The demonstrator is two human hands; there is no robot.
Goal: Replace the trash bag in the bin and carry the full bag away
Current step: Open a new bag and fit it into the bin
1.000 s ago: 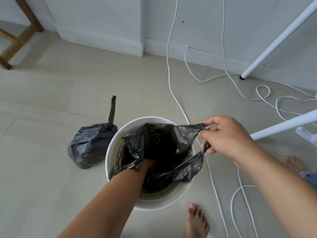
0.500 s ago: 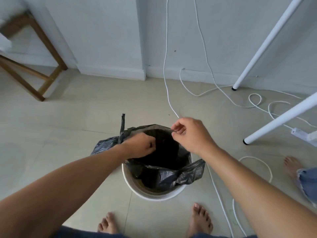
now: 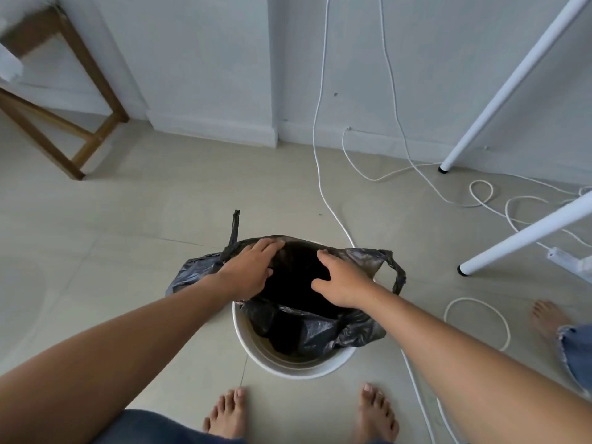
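We stood over a white bin on the floor, both hands working a fresh black liner into its mouth. Our left hand lay spread, fingers flat, pressing the liner's far-left edge; our right hand lay spread too, pressing the far-right edge. Neither grip was closed on anything; both simply rested on thin plastic.

The liner looked light, soft and crinkly, likely slippery and easy to tear, so we judged it best pinched at its rim and folded over the bin's lip. One loop handle hung loose just right of the right grip.

The full bag sat on the floor touching the bin, under our left wrist, its knotted tail sticking up beyond the left grip: probably the place to lift it.

White cables trailed beyond and right of the grips, white legs farther right, a wooden stool far left. Another person's bare foot stood off right.
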